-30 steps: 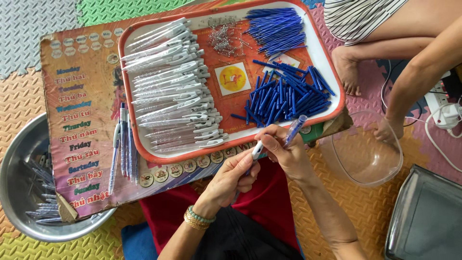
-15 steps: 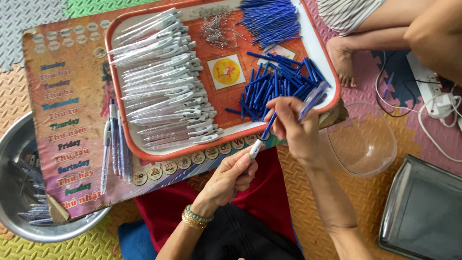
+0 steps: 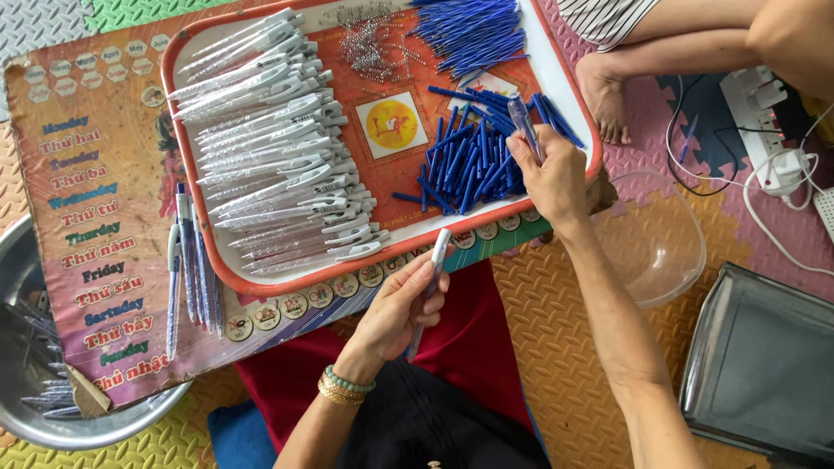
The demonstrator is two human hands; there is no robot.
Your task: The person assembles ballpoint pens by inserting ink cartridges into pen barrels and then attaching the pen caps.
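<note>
Gripping a slim white pen barrel (image 3: 432, 278), left hand (image 3: 395, 313); right hand (image 3: 547, 178) pinches a translucent blue tube (image 3: 524, 124).

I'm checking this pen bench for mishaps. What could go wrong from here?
The tray overhangs the board's edge near the right hand; pressing there might tip it. The blue parts lie loose and could scatter. The pen body in the left hand is held over the lap, so it could drop.

home floor (image 3: 556, 347), foam mats, pen tray (image 3: 569, 104)
</note>
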